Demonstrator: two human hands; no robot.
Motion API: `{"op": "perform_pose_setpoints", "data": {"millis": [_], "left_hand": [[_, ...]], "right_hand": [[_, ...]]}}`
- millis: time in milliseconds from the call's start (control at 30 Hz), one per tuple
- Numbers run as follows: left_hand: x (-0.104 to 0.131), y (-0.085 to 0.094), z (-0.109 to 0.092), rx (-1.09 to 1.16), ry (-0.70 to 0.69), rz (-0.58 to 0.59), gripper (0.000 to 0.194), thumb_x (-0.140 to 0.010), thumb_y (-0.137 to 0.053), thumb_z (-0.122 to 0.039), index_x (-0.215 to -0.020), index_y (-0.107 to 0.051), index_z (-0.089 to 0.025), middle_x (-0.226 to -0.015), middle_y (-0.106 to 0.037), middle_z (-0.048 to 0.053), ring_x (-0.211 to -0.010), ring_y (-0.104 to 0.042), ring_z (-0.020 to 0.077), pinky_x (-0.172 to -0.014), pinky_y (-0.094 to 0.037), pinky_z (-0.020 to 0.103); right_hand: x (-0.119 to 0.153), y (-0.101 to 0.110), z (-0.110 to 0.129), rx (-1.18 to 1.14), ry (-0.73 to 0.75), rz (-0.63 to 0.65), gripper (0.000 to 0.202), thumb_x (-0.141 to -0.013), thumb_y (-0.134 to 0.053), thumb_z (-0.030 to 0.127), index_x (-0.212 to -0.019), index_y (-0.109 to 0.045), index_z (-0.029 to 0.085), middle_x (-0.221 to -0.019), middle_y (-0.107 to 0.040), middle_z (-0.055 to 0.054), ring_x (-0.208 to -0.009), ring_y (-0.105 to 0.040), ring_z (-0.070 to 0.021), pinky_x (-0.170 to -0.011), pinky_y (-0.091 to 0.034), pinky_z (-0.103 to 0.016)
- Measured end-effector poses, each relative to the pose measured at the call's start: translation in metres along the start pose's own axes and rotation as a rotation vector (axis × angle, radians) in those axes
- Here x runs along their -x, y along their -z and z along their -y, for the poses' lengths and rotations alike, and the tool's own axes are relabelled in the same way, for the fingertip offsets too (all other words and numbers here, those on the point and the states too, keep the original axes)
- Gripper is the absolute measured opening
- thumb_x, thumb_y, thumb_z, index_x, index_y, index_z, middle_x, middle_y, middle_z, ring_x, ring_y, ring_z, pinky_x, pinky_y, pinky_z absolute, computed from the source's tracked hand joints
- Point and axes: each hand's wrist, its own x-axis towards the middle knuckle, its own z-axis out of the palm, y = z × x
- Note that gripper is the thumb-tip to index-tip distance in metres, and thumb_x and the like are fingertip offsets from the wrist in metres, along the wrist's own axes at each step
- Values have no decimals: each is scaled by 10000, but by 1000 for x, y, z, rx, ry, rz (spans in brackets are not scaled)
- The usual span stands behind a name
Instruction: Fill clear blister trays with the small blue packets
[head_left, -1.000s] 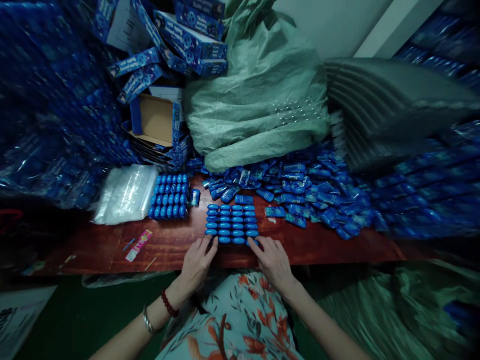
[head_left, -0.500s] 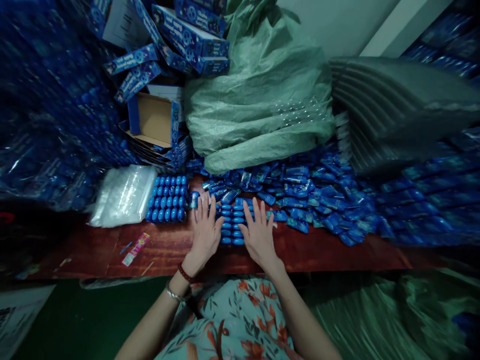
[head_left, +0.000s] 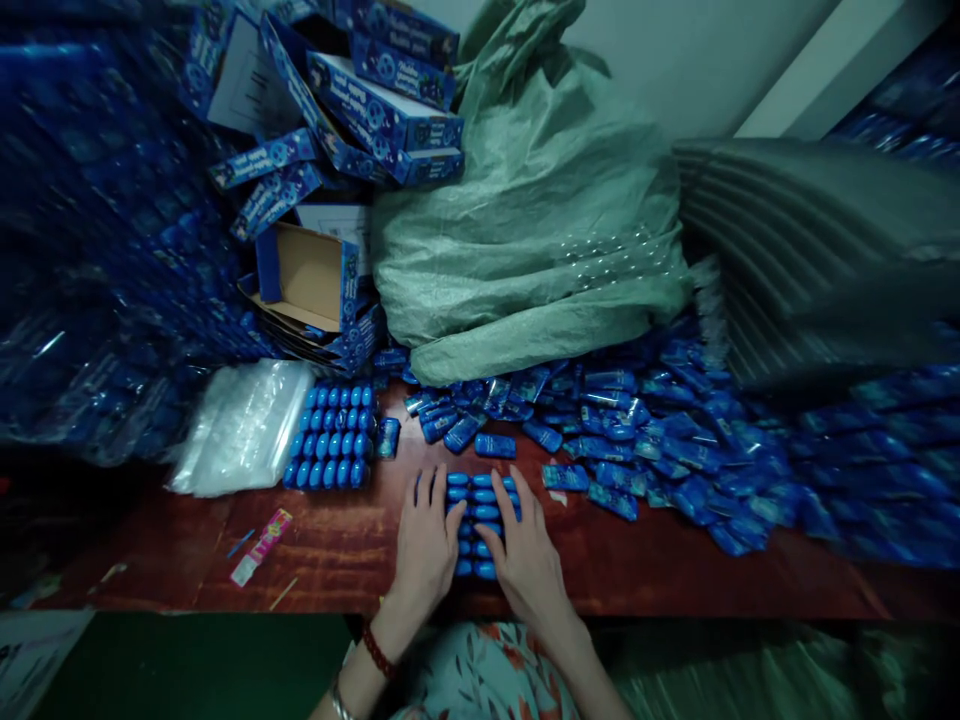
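Observation:
On the red-brown tabletop lies a block of small blue rounded containers [head_left: 485, 513], set side by side in rows. My left hand [head_left: 427, 540] presses along its left side, fingers bent over the edge and thumb on top. Along the opposite side, my right hand [head_left: 523, 540] holds it the same way, its thumb near the middle. Both hands cover the outer containers. A similar block [head_left: 330, 435] stands to the left, beside a stack of clear plastic bags [head_left: 244, 425]. Single blue packets [head_left: 495, 445] lie just beyond my hands.
A heap of blue packets [head_left: 637, 440] spreads to the right, under a large pale green sack [head_left: 525, 240]. Blue printed boxes [head_left: 382, 105] pile up at the back left, with an open box [head_left: 307, 275] below. A pink wrapper [head_left: 261, 548] lies at the front left.
The view has tilted, so everything sits lower in it. Both hands and the block between them have come closer to the table's front edge. My fingers have bent more around the block.

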Motion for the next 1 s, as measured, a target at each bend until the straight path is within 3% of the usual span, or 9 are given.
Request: {"op": "perform_pose_setpoints", "data": {"millis": [100, 233, 333, 400, 500, 567, 800, 900, 1000], "left_hand": [[1, 1, -3, 103, 22, -12, 436, -925, -345, -361, -1279, -496, -156, -1331, -480, 138, -1263, -387, 271, -1062, -308, 512], [-5, 7, -3, 466, 40, -38, 482, -942, -295, -390, -1387, -360, -216, -1452, -361, 79, -1344, -305, 218, -1129, -216, 444], [-9, 16, 5, 807, 170, -94, 529, -936, -281, -452, -1412, -303, -221, -1483, -310, 80, -1338, -331, 219, -1114, -260, 413], [-12, 25, 13, 930, 230, -112, 521, -918, -323, -486, -1346, -410, -202, -1421, -409, 102, -1272, -428, 231, -1073, -329, 410], [-20, 38, 25, 904, 238, -80, 463, -866, -446, -481, -1170, -569, -154, -1246, -573, 126, -1151, -537, 245, -1013, -395, 405], [-29, 43, 30, 817, 194, -30, 413, -834, -507, -443, -1115, -598, -154, -1179, -614, 118, -1093, -571, 241, -971, -429, 393], [-73, 36, 31, 506, 49, -3, 238, -799, -527, -260, -973, -654, -159, -1022, -674, 87, -922, -625, 206, -886, -470, 356], [-70, 34, 28, 503, 55, -1, 221, -806, -537, -293, -927, -668, -163, -961, -694, 76, -923, -630, 213, -905, -461, 363], [-46, 32, 28, 553, 83, 16, 348, -854, -490, -383, -1099, -619, -171, -1135, -652, 90, -1060, -593, 217, -974, -422, 367]], "right_hand": [[-2, 2, -2, -11, -1, 7, 575, -904, -412, 427, -1442, -232, 338, -1493, -265, -43, -1288, -373, -309, -938, -462, -466], [-9, 14, -3, -76, 19, 67, 536, -930, -342, 449, -1440, -234, 330, -1510, -228, -47, -1339, -298, -288, -1056, -278, -552], [-16, 30, -12, -258, -3, 89, 501, -949, -283, 427, -1439, -234, 330, -1510, -237, -35, -1349, -292, -235, -1056, -309, -484], [-24, 39, -25, -383, -26, 11, 464, -950, -288, 408, -1393, -361, 294, -1455, -355, -50, -1309, -364, -203, -1039, -350, -413], [-45, 44, -49, -439, -21, -100, 376, -916, -379, 381, -1179, -602, 232, -1205, -602, -82, -1123, -544, -209, -967, -417, -385], [-62, 42, -60, -390, 31, -81, 317, -889, -421, 329, -1064, -661, 220, -1062, -666, -80, -1000, -599, -215, -902, -453, -384], [-114, 29, -58, -36, 272, 261, 334, -820, -550, 186, -1148, -612, 191, -1104, -634, -73, -1023, -554, -189, -915, -410, -338], [-122, 31, -58, 103, 259, 324, 331, -802, -585, 169, -1131, -605, 195, -1074, -618, -59, -1000, -564, -171, -878, -413, -285], [-117, 35, -60, 156, 228, 301, 252, -801, -589, 165, -1052, -605, 169, -1036, -605, -79, -974, -579, -193, -824, -424, -284]]}}
